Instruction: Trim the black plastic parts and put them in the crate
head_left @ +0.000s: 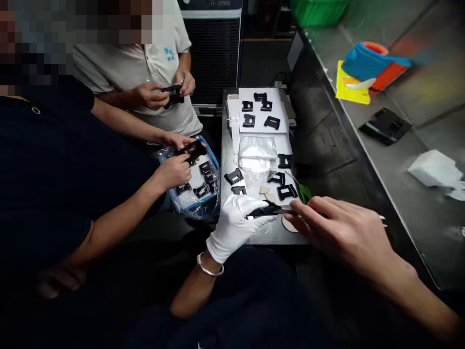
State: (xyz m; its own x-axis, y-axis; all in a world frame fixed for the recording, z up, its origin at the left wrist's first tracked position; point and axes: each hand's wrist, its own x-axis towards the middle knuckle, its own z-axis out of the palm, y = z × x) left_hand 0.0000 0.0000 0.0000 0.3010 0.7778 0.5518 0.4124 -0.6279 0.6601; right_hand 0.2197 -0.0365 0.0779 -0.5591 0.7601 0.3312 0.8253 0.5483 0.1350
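The left hand (234, 223), in a white glove with a silver bangle (210, 266) at the wrist, pinches a black part (263, 210) between thumb and fingers above the near end of the worktop (267, 238). The bare right hand (339, 232) pinches a thin metal tool (285, 211), its tip at the right end of that part.

Far left of the worktop, a person in dark clothing (54, 184) holds a black piece (194, 150) in 2 bare hands. Behind, a person in a pale shirt (156, 65) also handles a black piece (173, 93) with 2 hands. Just left of the worktop, a blue-rimmed bin (213, 159) with clear plastic around it contains several more black parts.

On the worktop's left side lie 2 black parts (233, 176). At its far end, a white sheet (283, 109) carries 5 more. Clear plastic bags (257, 148) lie mid-worktop, beige pieces (270, 197) nearer its front, and 3 black parts (286, 192) along its right side.

Right of the worktop, a metal ledge (385, 167) holds a green crate (319, 12), a blue and orange bundle (374, 63) on something yellow (343, 92), a black object (386, 126) and crumpled white paper (434, 168).
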